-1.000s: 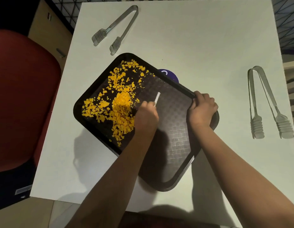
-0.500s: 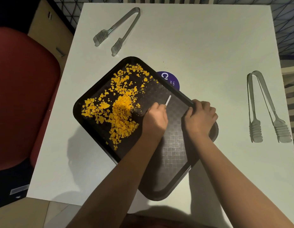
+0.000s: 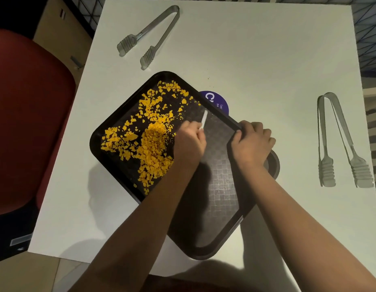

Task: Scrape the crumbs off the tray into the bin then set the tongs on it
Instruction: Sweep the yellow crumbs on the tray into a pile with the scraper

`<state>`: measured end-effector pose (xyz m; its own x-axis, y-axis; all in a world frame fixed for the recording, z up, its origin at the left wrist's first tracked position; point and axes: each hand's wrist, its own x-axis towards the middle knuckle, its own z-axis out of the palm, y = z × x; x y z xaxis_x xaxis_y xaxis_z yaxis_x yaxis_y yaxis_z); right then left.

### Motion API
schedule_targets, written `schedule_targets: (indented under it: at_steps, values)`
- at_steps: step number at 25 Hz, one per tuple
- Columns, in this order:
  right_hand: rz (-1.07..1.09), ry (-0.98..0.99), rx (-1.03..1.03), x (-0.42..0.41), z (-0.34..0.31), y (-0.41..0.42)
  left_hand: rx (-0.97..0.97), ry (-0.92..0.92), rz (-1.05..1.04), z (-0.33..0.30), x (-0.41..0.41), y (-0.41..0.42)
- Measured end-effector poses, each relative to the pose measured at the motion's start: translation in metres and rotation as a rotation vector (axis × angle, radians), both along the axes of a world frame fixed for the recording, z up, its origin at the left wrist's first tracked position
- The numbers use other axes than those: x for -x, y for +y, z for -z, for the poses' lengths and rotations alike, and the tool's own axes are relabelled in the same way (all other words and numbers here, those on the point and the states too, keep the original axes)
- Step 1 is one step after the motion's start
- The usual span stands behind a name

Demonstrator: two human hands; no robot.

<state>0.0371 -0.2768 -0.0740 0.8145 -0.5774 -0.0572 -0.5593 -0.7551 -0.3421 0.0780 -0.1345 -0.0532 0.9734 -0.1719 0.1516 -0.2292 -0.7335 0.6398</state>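
A black tray point(image 3: 220, 207) lies diagonally on the white table point(image 3: 256, 60). Yellow crumbs point(image 3: 149, 135) cover its upper-left half, heaped thickest near the middle. My left hand point(image 3: 189, 142) is over the tray's centre, shut on a thin white scraper point(image 3: 204, 119) whose tip points up toward the far rim. My right hand point(image 3: 252, 142) grips the tray's right rim. One pair of clear tongs point(image 3: 149, 36) lies at the table's far left. A second pair of tongs point(image 3: 341, 144) lies to the right of the tray. No bin is in view.
A round purple sticker point(image 3: 216, 101) shows on the table, partly under the tray's far edge. A red chair point(image 3: 29, 123) stands left of the table. The table's near edge runs just below the tray's lower corner.
My left hand with the scraper has shifted right and toward the far rim, away from the crumb heap. My right hand has kept its hold on the rim.
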Motion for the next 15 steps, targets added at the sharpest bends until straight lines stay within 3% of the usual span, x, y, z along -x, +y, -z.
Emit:
schedule_targets:
  at_steps: [4,15]
  values:
    - [-0.106,-0.034,-0.013,-0.005,0.005,-0.001,0.125,0.155,0.066,0.004,0.021,-0.019]
    - [-0.140,-0.160,-0.008,0.003,0.013,-0.003,-0.008,0.047,-0.199,0.001,-0.018,0.007]
